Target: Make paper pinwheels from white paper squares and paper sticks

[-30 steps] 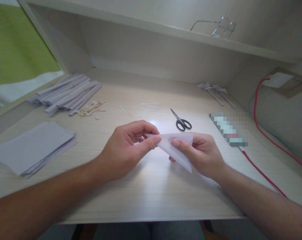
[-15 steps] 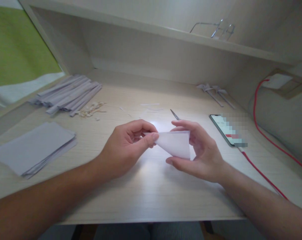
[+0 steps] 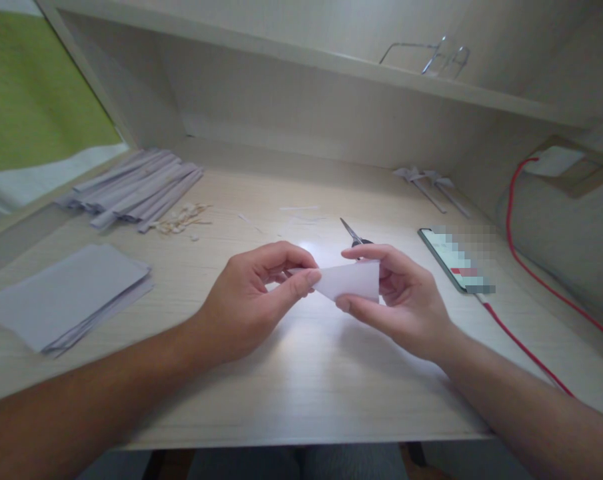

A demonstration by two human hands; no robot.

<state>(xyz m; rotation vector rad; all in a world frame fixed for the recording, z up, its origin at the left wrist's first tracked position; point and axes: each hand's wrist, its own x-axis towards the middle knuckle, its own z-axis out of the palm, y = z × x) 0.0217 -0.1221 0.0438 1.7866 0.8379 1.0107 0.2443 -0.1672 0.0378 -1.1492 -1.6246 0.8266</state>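
Both hands [image 3: 331, 300] pinch folded paper [image 3: 351, 280] above the pale wooden desk [image 3: 301, 380].

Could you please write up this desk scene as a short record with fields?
held item: folded white paper triangle, above the desk
left hand: pinches the paper's left tip between thumb and fingers
right hand: grips the paper's right end
behind right hand: scissors, partly hidden
right side: phone with red cable
left front: stack of paper sheets
left rear: pile of folded paper strips
shelf: wire-frame glasses
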